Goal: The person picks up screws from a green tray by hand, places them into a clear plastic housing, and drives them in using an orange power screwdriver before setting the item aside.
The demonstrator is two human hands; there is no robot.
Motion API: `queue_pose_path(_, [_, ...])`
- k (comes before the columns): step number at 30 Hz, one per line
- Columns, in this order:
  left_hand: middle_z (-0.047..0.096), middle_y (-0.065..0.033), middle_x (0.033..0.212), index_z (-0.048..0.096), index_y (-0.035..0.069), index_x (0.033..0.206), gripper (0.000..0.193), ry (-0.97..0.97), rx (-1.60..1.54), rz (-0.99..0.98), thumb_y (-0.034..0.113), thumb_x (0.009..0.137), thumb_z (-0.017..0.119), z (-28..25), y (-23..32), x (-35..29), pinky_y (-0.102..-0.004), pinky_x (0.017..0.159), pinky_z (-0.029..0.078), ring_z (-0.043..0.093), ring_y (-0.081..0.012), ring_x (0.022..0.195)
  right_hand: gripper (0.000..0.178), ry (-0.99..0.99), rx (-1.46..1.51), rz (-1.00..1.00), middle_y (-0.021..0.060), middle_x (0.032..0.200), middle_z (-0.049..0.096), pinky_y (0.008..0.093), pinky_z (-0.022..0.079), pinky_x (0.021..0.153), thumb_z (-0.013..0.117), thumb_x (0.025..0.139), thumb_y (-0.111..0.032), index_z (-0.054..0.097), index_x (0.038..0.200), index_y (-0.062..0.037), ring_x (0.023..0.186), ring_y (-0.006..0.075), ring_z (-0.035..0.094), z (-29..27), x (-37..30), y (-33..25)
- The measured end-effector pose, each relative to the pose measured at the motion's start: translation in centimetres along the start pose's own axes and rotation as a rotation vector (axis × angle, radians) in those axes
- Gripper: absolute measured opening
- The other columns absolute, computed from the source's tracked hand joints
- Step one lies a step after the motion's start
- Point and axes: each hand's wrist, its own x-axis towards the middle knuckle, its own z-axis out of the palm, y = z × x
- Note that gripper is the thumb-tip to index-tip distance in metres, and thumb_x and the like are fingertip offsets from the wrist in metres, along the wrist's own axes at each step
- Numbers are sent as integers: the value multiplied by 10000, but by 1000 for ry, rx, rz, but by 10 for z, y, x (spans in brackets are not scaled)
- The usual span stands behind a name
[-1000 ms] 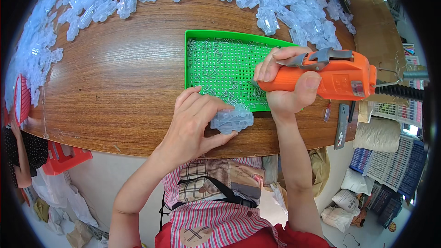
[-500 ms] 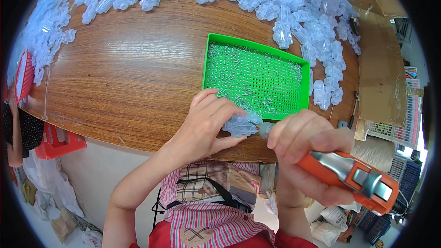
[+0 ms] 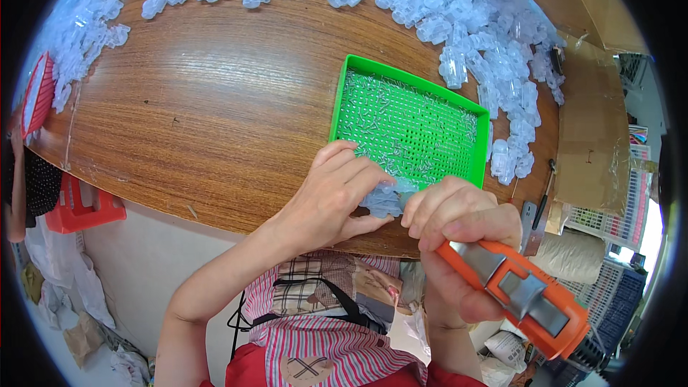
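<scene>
My left hand (image 3: 331,190) pinches a clear plastic housing (image 3: 382,203) at the table's front edge, just before the green tray. In my right hand (image 3: 462,218) is an orange electric screwdriver (image 3: 510,290) with a metal lever on its body, gripped with the fingers wrapped round it. Its nose end points left at the housing; my fingers hide most of the tip, so I cannot tell whether it touches. Small silver screws (image 3: 369,116) lie scattered in the perforated green tray (image 3: 481,149).
Piles of clear plastic housings (image 3: 423,0) line the table's far and right sides. A cardboard sheet (image 3: 591,122) stands at the right edge. At far left are a pink basket (image 3: 39,97), a red stool (image 3: 79,208) and another person's arm (image 3: 18,186).
The screwdriver and my right hand have shifted left and slightly down, its nose closer to the left hand. The whole view has also shifted a little.
</scene>
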Motion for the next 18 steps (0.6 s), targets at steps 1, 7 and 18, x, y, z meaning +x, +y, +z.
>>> queue_pose_path(1, [604,-80,961,589,72,1019,409,4,-9,2,203,679,774,0,0,-1,-440,996,357,569,-263,965,724,-9,-10,9,88,686,574,330,466,566,646,726,-710,534,937,-27,627,206,542,1,-1,0])
queue_pose_path(7, [607,-83,959,586,69,1022,422,11,-29,10,203,675,786,-2,2,-1,-446,1000,356,570,-264,968,739,-37,-88,73,94,695,576,340,468,578,642,762,-672,557,1057,0,636,213,550,-1,1,-3])
queue_pose_path(18, [480,-189,1138,567,28,1124,504,35,255,-513,212,710,789,-109,-21,-2,-428,966,390,429,-354,1091,515,434,-43,127,45,659,480,283,450,599,474,933,-500,504,1050,0,605,143,483,-50,34,1])
